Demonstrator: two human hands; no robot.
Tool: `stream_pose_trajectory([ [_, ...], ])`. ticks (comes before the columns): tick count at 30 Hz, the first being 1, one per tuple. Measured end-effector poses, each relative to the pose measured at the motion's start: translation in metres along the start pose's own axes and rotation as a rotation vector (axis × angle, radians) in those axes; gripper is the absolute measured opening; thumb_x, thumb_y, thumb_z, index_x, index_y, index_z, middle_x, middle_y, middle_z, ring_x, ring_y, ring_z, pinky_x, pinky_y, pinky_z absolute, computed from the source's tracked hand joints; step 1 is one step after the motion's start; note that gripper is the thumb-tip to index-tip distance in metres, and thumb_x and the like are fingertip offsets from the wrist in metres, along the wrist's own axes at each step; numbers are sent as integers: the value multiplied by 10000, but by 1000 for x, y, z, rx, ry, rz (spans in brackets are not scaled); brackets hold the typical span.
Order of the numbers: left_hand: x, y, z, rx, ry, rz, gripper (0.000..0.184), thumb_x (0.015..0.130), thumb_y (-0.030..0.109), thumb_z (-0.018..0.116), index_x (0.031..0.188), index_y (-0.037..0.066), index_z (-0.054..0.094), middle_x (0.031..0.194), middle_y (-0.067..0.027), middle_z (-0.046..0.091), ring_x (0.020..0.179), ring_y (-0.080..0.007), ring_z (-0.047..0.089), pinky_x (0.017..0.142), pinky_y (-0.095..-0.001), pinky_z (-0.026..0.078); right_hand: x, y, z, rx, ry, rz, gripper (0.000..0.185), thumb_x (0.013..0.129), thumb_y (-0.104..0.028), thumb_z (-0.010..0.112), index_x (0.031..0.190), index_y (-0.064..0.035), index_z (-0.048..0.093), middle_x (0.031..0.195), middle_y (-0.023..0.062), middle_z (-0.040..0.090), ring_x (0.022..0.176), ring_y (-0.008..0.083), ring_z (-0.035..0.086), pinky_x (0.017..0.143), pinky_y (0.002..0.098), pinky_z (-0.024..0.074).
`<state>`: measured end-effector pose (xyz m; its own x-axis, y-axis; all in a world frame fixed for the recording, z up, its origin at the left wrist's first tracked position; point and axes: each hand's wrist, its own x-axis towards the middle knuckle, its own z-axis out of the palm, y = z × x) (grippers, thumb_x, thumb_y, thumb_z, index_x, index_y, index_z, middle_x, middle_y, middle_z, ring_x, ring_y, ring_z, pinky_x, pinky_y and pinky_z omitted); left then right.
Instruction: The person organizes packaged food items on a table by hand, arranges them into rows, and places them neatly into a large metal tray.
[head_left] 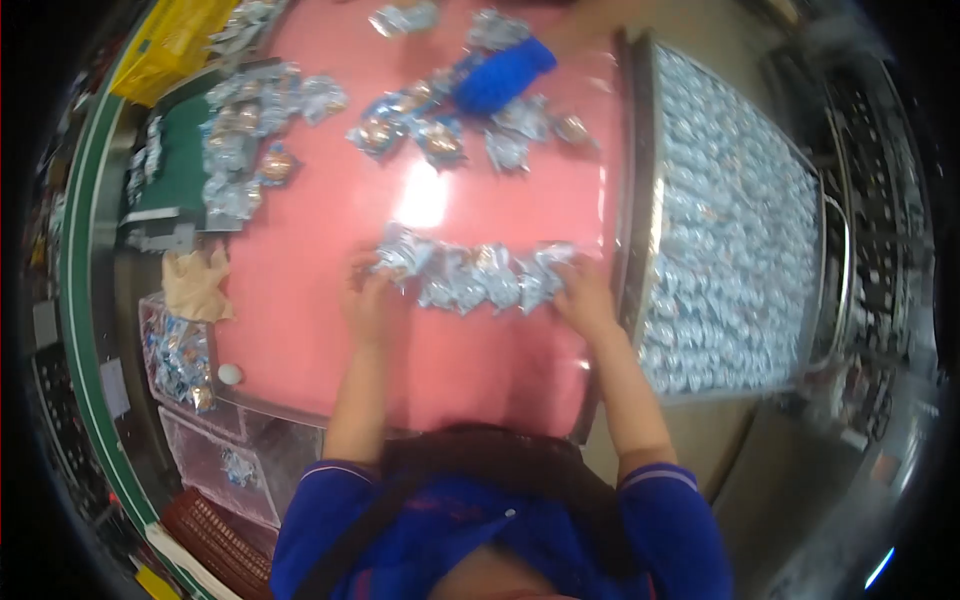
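A row of small plastic-wrapped packets [480,279] lies across the pink tabletop [300,330] in front of me. My left hand [370,288] is at the left end of this row, its slightly blurred fingers curled against the end packet. At the right end, my right hand [585,296] has its fingers bent around the last packet. The row is pressed between both hands. Farther back lie loose packets [440,140] with round, orange-brown contents, and another person's blue-gloved hand [503,77] reaches among them.
On the right stands a large tray [645,230] packed with rows of wrapped packets [735,230]. More packets [235,150] lie at the left beside a green surface [180,170]. A beige glove [197,284], a small white ball [230,374] and a clear bin [160,345] are at the left edge.
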<state>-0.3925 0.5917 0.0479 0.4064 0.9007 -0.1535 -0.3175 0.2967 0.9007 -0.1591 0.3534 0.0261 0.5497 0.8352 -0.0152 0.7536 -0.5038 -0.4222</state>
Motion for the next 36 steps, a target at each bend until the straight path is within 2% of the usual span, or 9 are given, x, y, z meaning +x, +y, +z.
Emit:
stream_pose_trajectory([
  [3, -13, -63, -51, 432, -88, -57, 142, 874, 30, 665, 993, 44, 589, 1015, -57, 590, 895, -124, 582, 743, -286, 498, 0, -4, 0, -11, -99, 26, 478, 766, -217, 720, 1234, -144, 653, 1265, 170, 538, 1101, 357, 556, 922, 470, 469],
  [7, -31, -61, -64, 439, 55, -137, 184, 867, 121, 713, 972, 58, 574, 966, -60, 573, 917, -185, 564, 842, -338, 467, 5, -10, -7, -66, 21, -118, 589, 736, -288, 772, 1298, -213, 612, 1330, 140, 519, 1217, 352, 479, 986, 512, 400],
  [9, -23, -44, -65, 1105, -98, 112, 253, 825, 184, 729, 969, 49, 571, 1018, -137, 582, 992, -303, 549, 895, -467, 445, 9, -27, -6, -36, -33, -236, 728, 706, -360, 803, 1375, -249, 539, 1365, 111, 504, 1219, 334, 481, 951, 568, 398],
  [12, -10, -38, -54, 1341, -267, 664, 372, 770, 215, 706, 1098, 81, 594, 1222, -178, 528, 1142, -371, 472, 925, -524, 406, 11, -46, 18, -191, -89, -260, 805, 689, -470, 802, 1406, -274, 493, 1395, 64, 489, 1211, 307, 478, 854, 605, 402],
  [15, -24, -8, -8, 1489, -738, 607, 544, 770, 364, 699, 1271, 177, 600, 1410, -173, 447, 1272, -447, 368, 963, -652, 325, 13, -50, 21, -279, -82, -271, 770, 712, -517, 774, 1390, -268, 508, 1385, 51, 498, 1188, 295, 488, 807, 580, 411],
  [18, -23, -30, 2, 1631, -724, 509, 655, 759, 469, 700, 1368, 270, 561, 1516, -140, 380, 1333, -446, 320, 957, -709, 289, 16, -46, 23, -311, -50, -296, 777, 702, -562, 752, 1379, -261, 516, 1349, 41, 526, 1163, 281, 502, 793, 568, 410],
  [23, -22, -34, 2, 1658, -744, 396, 646, 764, 486, 700, 1347, 238, 574, 1540, -186, 326, 1338, -458, 310, 995, -729, 230, 16, -40, 34, -308, -51, -282, 824, 663, -598, 757, 1380, -273, 514, 1290, 20, 549, 1142, 254, 505, 789, 548, 405],
  [28, -18, -38, 6, 1704, -789, 499, 704, 785, 530, 677, 1351, 129, 561, 1545, -205, 307, 1396, -486, 240, 1039, -758, 149, 20, -38, 30, -321, -7, -315, 831, 641, -596, 771, 1371, -288, 522, 1270, 9, 551, 1135, 239, 505, 790, 534, 402],
  [36, -9, -24, 28, 1686, -863, 373, 718, 791, 567, 665, 1344, 119, 569, 1512, -178, 360, 1388, -489, 268, 1007, -773, 197, 16, -38, 34, -313, 44, -334, 803, 640, -598, 754, 1345, -273, 548, 1262, 13, 552, 1149, 236, 499, 788, 527, 405],
])
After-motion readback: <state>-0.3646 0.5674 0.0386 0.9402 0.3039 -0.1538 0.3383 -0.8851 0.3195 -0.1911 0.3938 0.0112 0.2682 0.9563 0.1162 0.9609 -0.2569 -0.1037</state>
